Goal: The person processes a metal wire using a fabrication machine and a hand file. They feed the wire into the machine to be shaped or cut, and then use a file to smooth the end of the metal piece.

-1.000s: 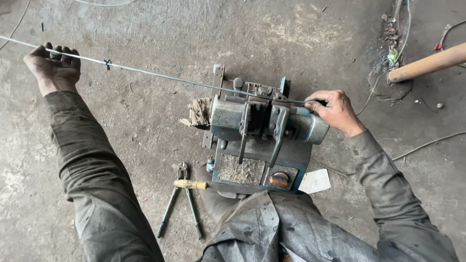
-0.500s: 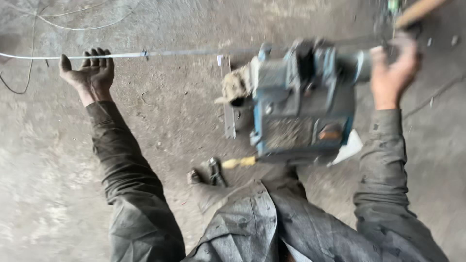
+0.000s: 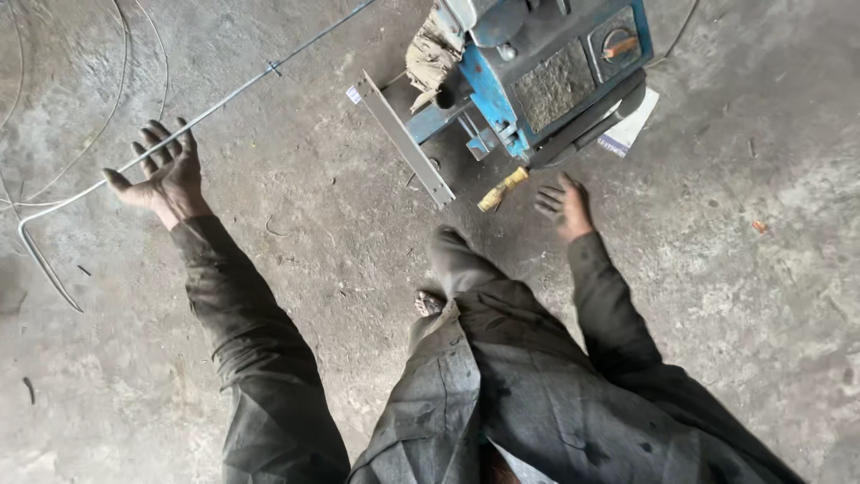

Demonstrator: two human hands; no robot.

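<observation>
- The left hand (image 3: 166, 175) is spread open, fingers splayed, palm against a long steel rod (image 3: 235, 93); the fingers do not curl round it
- The rod runs from the upper middle of the view down to the left, crosses the left palm, then bends at its far left end into a hooked leg that lies on the concrete floor (image 3: 735, 269)
- The right hand (image 3: 564, 204) is open and holds nothing, fingers loosely spread, hovering just below the blue machine (image 3: 546, 67)
- The machine stands on the floor at the top of the view, well apart from the left hand; a shallow tray (image 3: 555, 85) in its top face holds grey grit
- A wad of dirty rag (image 3: 432, 54) sits at the machine's left end
- A grey metal bar (image 3: 403, 139) juts from the machine's base toward the person
- A yellow handle (image 3: 502, 188) lies on the floor just beside the right hand
- A white card (image 3: 632, 130) lies under the machine's right edge
- Loose wire loops (image 3: 116, 81) lie on the floor at upper left
</observation>
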